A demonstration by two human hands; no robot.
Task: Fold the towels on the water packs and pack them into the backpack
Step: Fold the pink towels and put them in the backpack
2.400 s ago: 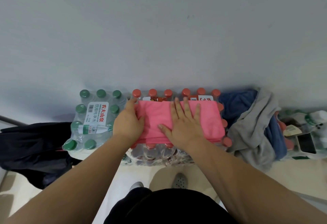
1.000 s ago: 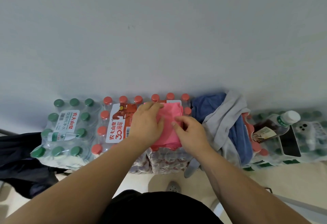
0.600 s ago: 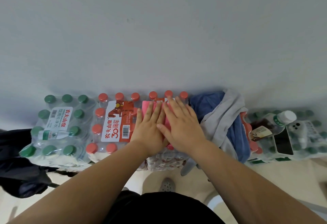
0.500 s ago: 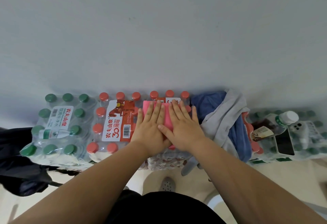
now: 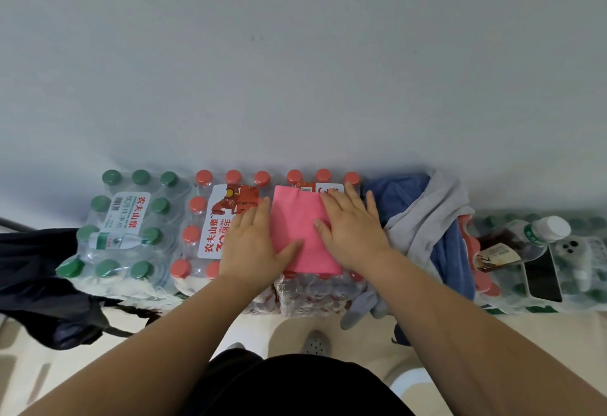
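While flat, both hands [image 5: 353, 235] press the pink towel [image 5: 300, 228].

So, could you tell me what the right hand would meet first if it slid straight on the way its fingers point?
The right hand lies flat on the pink towel, fingers aimed at the wall. Sliding on, it would likely meet the back row of red caps first, though depth is unclear.

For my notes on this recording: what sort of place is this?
Probably a storeroom or spare corner, though I cannot be sure: wrapped packs of water bottles stand in a row on the floor against a bare wall, with loose towels heaped on top.
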